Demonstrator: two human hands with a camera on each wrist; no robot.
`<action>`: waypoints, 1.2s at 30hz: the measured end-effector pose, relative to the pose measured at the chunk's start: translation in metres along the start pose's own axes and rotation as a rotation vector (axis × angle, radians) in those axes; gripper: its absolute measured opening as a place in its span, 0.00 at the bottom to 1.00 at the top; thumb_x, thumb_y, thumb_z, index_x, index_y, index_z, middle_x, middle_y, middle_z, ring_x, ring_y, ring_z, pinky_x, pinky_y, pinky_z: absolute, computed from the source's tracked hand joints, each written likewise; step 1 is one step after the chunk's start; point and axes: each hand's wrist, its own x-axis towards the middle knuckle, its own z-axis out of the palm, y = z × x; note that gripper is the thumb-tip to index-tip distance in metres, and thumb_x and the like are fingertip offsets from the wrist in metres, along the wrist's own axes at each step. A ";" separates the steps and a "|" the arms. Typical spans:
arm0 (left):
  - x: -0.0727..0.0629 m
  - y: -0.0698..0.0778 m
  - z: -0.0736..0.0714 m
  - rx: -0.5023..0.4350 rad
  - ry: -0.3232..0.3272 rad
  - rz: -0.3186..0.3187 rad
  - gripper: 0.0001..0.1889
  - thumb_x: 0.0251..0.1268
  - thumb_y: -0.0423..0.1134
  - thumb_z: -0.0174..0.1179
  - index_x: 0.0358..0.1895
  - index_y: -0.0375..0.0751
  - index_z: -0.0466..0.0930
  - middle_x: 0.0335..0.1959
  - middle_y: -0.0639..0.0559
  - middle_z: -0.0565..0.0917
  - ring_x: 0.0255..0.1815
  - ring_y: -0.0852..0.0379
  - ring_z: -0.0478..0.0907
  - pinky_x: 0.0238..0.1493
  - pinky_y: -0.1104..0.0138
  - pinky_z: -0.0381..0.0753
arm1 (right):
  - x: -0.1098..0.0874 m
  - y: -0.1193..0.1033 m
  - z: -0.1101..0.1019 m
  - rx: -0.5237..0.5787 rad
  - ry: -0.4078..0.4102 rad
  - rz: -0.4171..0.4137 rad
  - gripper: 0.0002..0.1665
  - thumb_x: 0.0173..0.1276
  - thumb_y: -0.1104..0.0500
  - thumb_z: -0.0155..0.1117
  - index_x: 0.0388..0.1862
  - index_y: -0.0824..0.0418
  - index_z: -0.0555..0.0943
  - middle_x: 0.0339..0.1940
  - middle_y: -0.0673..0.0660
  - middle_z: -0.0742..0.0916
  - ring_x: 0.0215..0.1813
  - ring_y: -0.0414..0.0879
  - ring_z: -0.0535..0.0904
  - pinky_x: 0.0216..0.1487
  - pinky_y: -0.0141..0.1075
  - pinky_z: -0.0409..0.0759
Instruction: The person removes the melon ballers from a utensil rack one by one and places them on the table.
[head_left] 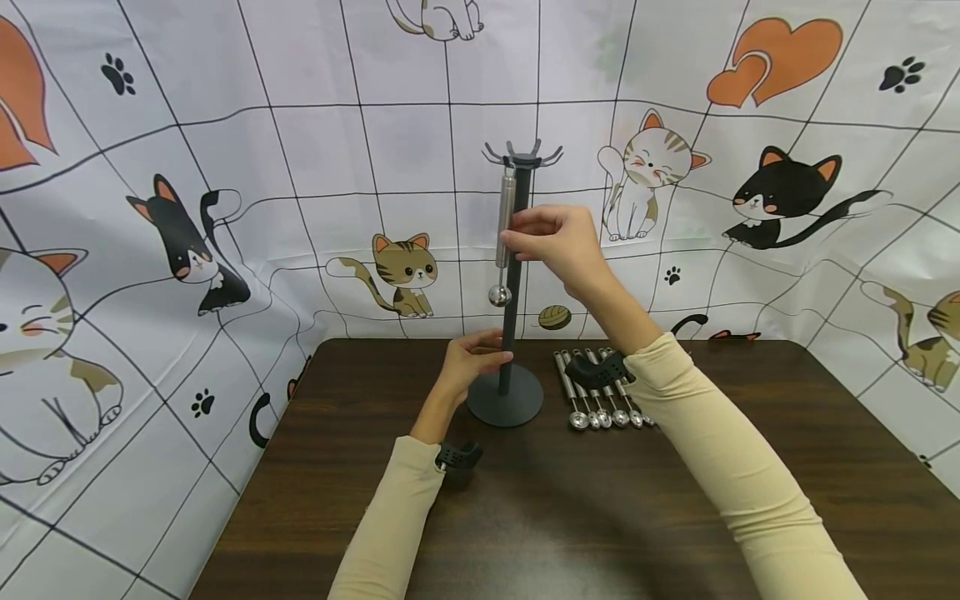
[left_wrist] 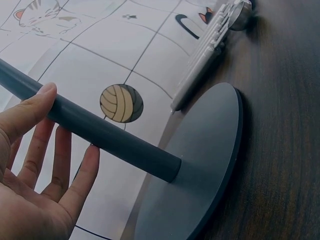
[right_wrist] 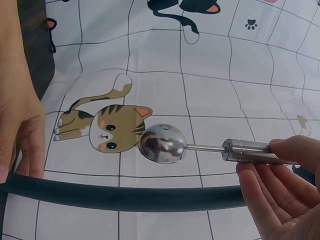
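Observation:
A dark grey stand with a round base and a ring of hooks at its top stands upright on the table. My left hand holds its pole low down, thumb on one side and fingertips on the other. Higher up, my right hand pinches the steel handle of a melon baller between thumb and fingers. The melon baller hangs upright beside the pole, scoop down, its upper end right at the hooks. In the right wrist view, a small hole shows in the scoop.
Several similar steel scoops lie in a row on the dark wooden table, right of the stand's base, partly behind my right wrist strap. A white sheet printed with cats covers the wall behind and at both sides.

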 end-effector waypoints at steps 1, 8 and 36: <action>0.000 0.000 0.000 0.001 0.000 0.000 0.23 0.57 0.28 0.74 0.58 0.38 0.85 0.42 0.54 0.86 0.40 0.61 0.86 0.43 0.67 0.90 | 0.000 -0.001 0.000 0.003 -0.001 0.005 0.15 0.64 0.68 0.73 0.48 0.76 0.84 0.34 0.54 0.92 0.36 0.40 0.88 0.39 0.34 0.90; -0.001 0.001 -0.001 0.011 -0.003 -0.002 0.24 0.57 0.28 0.74 0.59 0.39 0.85 0.43 0.52 0.86 0.41 0.60 0.86 0.44 0.65 0.90 | 0.000 -0.013 -0.001 -0.018 -0.034 -0.019 0.15 0.65 0.67 0.72 0.48 0.74 0.85 0.33 0.51 0.91 0.37 0.42 0.88 0.41 0.37 0.90; 0.000 -0.001 0.000 0.015 -0.018 -0.006 0.24 0.58 0.28 0.73 0.61 0.38 0.84 0.47 0.50 0.85 0.43 0.60 0.85 0.49 0.63 0.90 | -0.030 0.034 -0.088 -0.290 -0.173 0.224 0.22 0.68 0.62 0.71 0.57 0.75 0.82 0.38 0.48 0.91 0.41 0.38 0.87 0.47 0.36 0.90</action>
